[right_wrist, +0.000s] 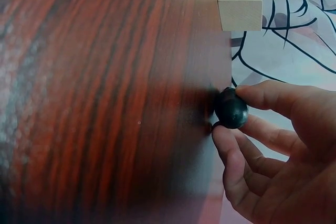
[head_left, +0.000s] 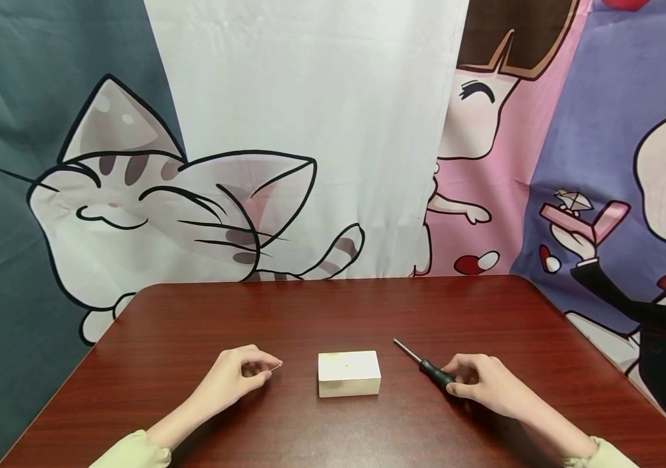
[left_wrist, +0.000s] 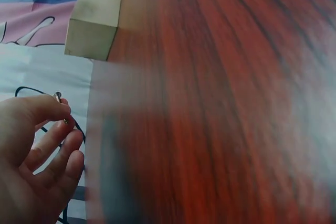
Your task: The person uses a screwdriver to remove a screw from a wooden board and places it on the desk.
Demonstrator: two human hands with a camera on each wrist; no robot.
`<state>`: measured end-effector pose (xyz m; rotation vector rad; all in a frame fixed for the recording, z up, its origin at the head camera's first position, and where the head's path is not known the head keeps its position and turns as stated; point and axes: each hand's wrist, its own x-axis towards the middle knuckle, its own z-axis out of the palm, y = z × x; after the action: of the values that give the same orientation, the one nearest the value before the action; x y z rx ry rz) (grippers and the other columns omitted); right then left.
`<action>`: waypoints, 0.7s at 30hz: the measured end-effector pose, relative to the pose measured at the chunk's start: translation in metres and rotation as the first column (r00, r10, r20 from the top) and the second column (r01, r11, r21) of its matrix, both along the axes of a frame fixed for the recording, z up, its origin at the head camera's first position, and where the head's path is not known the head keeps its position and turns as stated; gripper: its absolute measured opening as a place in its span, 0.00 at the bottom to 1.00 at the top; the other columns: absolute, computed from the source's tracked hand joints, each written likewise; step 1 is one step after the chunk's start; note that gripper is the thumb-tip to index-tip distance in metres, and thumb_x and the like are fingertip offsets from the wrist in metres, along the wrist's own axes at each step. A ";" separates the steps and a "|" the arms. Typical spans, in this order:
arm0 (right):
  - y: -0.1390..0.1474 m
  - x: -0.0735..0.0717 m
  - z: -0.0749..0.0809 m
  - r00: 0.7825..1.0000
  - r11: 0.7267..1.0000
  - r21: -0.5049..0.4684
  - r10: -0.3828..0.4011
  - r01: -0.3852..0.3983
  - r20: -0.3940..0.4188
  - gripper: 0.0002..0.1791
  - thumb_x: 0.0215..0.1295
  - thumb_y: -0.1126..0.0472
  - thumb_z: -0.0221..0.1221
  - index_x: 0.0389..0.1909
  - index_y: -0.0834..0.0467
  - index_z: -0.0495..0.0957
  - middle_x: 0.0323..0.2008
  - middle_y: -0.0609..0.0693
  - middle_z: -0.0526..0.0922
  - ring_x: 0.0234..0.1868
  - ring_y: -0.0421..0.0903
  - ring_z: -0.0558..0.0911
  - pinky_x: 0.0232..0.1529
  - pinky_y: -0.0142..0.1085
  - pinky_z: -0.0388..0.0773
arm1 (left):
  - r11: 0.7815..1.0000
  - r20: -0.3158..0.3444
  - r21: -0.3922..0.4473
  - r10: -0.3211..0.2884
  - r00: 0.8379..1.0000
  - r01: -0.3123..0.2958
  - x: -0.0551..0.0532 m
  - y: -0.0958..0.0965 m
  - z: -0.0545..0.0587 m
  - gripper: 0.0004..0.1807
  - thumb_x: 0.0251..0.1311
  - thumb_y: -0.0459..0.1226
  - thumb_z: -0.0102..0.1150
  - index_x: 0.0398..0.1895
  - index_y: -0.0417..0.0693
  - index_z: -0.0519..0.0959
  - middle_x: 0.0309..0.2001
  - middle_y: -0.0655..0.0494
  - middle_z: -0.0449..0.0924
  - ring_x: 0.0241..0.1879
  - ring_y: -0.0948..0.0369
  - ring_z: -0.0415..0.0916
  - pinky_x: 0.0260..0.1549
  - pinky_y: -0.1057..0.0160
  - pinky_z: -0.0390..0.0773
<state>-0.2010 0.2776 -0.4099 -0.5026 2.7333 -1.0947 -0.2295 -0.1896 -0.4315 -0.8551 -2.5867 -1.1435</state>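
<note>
A pale wooden block [head_left: 348, 375] lies on the table between the hands, with a small dark mark on its top face. To its left, my left hand [head_left: 230, 376] pinches a small metal screw [left_wrist: 58, 96] between thumb and forefinger; the screw's head shows above the fingers in the left wrist view. On the right, my right hand [head_left: 485, 383] grips the dark handle of a screwdriver [head_left: 435, 373] by its rear end. The shaft points up and left, away from me, past the block's right side. In the right wrist view only the handle's rounded end shows.
The reddish-brown wooden table [head_left: 251, 312] reaches back to a cartoon-printed curtain [head_left: 309, 84] hanging behind its far edge. Table surface lies between each hand and the block.
</note>
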 end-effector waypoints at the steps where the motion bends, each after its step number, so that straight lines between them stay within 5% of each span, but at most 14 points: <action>1: 0.000 0.000 0.000 1.000 1.000 -0.001 0.000 0.000 0.003 0.12 0.61 0.56 0.67 0.43 0.55 0.82 0.22 0.45 0.79 0.19 0.37 0.78 0.21 0.30 0.75 | 1.000 0.000 -0.011 0.007 1.000 -0.007 0.000 -0.001 0.000 0.12 0.53 0.27 0.67 0.39 0.50 0.87 0.28 0.66 0.81 0.28 0.77 0.73 0.27 0.72 0.78; 7: 0.000 -0.001 -0.001 1.000 1.000 0.006 -0.003 0.003 0.006 0.12 0.60 0.56 0.67 0.43 0.55 0.82 0.23 0.45 0.80 0.19 0.37 0.78 0.21 0.30 0.75 | 0.983 -0.009 -0.138 0.121 0.993 -0.121 0.004 -0.008 0.001 0.12 0.52 0.30 0.69 0.36 0.56 0.88 0.27 0.72 0.80 0.28 0.77 0.72 0.28 0.73 0.76; 14: 0.000 0.000 0.000 1.000 1.000 0.005 0.000 0.000 0.016 0.12 0.60 0.56 0.67 0.42 0.56 0.82 0.22 0.46 0.80 0.19 0.38 0.79 0.21 0.31 0.76 | 0.915 -0.016 -0.287 0.293 0.956 -0.285 0.010 -0.009 0.003 0.12 0.50 0.34 0.72 0.31 0.67 0.88 0.23 0.79 0.73 0.31 0.72 0.70 0.26 0.73 0.69; 21: 0.001 0.002 0.001 1.000 1.000 0.008 0.005 -0.005 0.008 0.11 0.61 0.56 0.67 0.42 0.55 0.82 0.21 0.45 0.80 0.19 0.38 0.79 0.21 0.31 0.76 | 0.873 -0.007 -0.339 0.371 0.929 -0.351 0.014 -0.008 0.003 0.12 0.50 0.35 0.73 0.30 0.68 0.88 0.21 0.76 0.70 0.30 0.71 0.67 0.22 0.73 0.67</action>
<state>-0.1991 0.2783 -0.4092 -0.5029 2.7270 -1.0819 -0.2152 -0.1975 -0.4281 -0.3593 -2.8726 -0.6422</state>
